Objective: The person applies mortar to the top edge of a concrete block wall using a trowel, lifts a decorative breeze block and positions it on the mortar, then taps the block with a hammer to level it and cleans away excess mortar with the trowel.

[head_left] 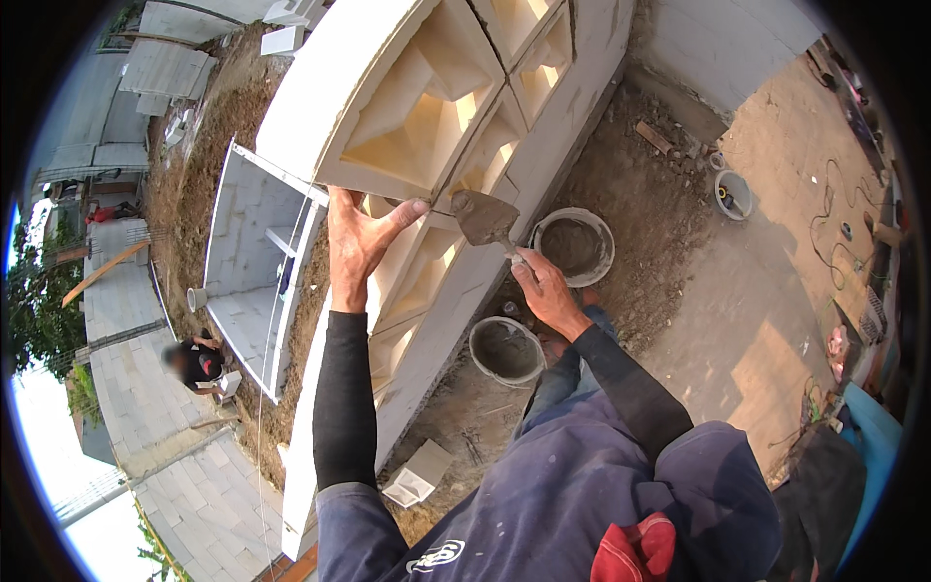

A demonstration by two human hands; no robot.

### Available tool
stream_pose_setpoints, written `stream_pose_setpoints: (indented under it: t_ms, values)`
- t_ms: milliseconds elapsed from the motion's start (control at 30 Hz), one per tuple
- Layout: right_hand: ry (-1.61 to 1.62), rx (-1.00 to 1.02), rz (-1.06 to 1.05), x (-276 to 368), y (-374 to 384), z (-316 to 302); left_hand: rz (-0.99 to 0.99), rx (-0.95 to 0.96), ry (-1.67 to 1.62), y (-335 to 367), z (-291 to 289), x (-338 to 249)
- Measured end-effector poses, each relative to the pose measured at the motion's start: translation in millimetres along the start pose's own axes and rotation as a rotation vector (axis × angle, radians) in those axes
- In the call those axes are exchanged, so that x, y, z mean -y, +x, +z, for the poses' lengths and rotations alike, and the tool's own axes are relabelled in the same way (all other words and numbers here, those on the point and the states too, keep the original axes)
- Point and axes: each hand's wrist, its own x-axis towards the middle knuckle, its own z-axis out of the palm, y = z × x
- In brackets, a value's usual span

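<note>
My left hand (357,247) grips the near edge of a cream ventilation block (400,116), which has a deep pyramid-shaped recess. The thumb stretches along that edge, while the other fingers are partly hidden by the block. In my right hand (551,299) is the handle of a pointing trowel (483,217). Its grey, mortar-stained blade lies flat against or just above the joint between the blocks, close to my left thumb. More blocks of this pattern run along the wall (519,184) on both sides of the joint.
Two mortar buckets, one farther (606,254) and one nearer (539,364), stand beside the wall's foot. Another bucket (739,181) holds tools. A string line (260,456) runs along the left. A person (199,364) crouches by grey block walls at far left. Cables (832,228) lie right.
</note>
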Motion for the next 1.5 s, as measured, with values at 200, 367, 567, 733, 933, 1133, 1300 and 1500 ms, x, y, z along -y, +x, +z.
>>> stream_pose_setpoints:
  t_ms: [200,367,567,733,933,1133,1300,1500]
  values:
    - [-0.121,0.162,-0.022,17.0,-12.1,0.1,-0.041,0.023,-0.018,3.7,-5.1,7.5]
    - [-0.308,0.169,-0.208,23.0,-45.6,-31.8,-0.114,-0.043,-0.058,-19.4,-36.1,-6.8]
    - [-0.380,0.084,-0.236,84.2,-54.5,-29.3,-0.137,-0.345,0.177,-117.6,-69.5,-10.0]
    - [-0.614,-0.065,-0.413,101.7,-23.9,10.1,-0.212,-0.474,0.462,-179.9,-79.8,8.7]
    - [-0.856,-0.113,-0.337,84.1,-16.5,38.6,-0.291,-0.462,0.645,-214.6,-82.8,40.7]
    - [-0.704,0.106,-0.219,107.8,-89.9,1.7,-0.273,-0.517,0.700,-225.7,-73.7,59.0]
    - [0.205,0.343,0.019,154.3,-63.9,17.3,-0.256,-0.544,0.643,-223.0,-72.1,65.1]
    - [0.326,0.414,0.095,113.9,5.3,56.5,-0.266,-0.506,0.660,-220.3,-77.0,62.2]
